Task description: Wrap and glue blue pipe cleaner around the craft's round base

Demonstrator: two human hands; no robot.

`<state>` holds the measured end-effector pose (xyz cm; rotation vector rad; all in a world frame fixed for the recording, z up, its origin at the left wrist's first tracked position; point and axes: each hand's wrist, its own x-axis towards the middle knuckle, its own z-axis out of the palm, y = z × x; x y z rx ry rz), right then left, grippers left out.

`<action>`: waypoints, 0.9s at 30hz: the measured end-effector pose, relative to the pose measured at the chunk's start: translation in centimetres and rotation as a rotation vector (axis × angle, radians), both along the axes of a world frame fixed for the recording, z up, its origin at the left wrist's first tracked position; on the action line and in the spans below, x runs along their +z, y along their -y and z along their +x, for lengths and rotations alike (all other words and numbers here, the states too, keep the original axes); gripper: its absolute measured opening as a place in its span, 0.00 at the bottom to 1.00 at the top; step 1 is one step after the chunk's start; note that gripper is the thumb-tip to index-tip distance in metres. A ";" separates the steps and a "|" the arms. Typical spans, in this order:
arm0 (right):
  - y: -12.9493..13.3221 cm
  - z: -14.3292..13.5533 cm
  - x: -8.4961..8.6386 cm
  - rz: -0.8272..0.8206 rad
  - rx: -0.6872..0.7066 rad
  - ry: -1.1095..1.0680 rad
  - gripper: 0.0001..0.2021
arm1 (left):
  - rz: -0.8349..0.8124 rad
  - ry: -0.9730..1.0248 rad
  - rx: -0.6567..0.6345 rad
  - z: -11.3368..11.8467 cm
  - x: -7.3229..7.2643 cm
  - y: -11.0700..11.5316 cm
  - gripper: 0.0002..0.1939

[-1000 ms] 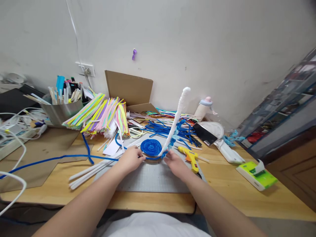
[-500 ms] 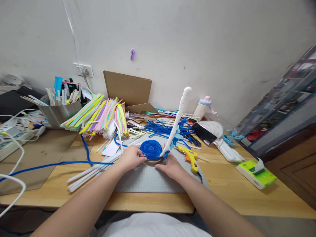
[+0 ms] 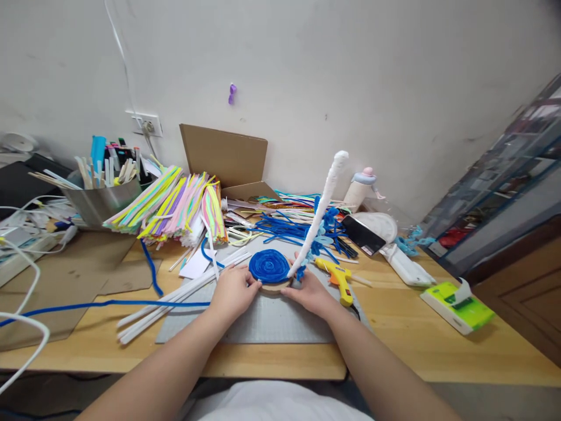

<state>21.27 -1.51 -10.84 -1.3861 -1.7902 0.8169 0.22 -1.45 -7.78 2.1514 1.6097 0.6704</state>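
A blue coiled disc sits on a round brown base over the grey cutting mat. A white fuzzy stem leans up and to the right from the disc's right edge, with blue flower-like pieces beside it. My left hand grips the left edge of the base, thumb at its front. On the right edge my right hand holds the same base near the foot of the stem. A long blue strip runs leftward from my left hand.
A yellow glue gun lies right of my right hand, its cable trailing forward. White sticks lie at the left. Behind are colourful pipe cleaners, blue stems, a phone and a bottle. A green packet is farther right.
The white stem and blue flower pieces have shifted slightly right. The blue strip at the left lies a little lower. Both hands still hold the base, the left slightly lower.
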 end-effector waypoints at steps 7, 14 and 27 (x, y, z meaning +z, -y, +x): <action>-1.0 0.3 -1.6 -0.007 -0.040 -0.072 0.25 | 0.004 0.012 0.006 0.1 0.1 0.0 0.10; -1.4 0.4 -2.2 -0.007 -0.090 -0.062 0.24 | 0.027 -0.045 0.009 0.7 0.4 0.7 0.11; -1.3 0.3 -2.0 -0.001 -0.108 -0.037 0.25 | 0.119 -0.092 -0.013 0.6 -0.1 0.7 0.09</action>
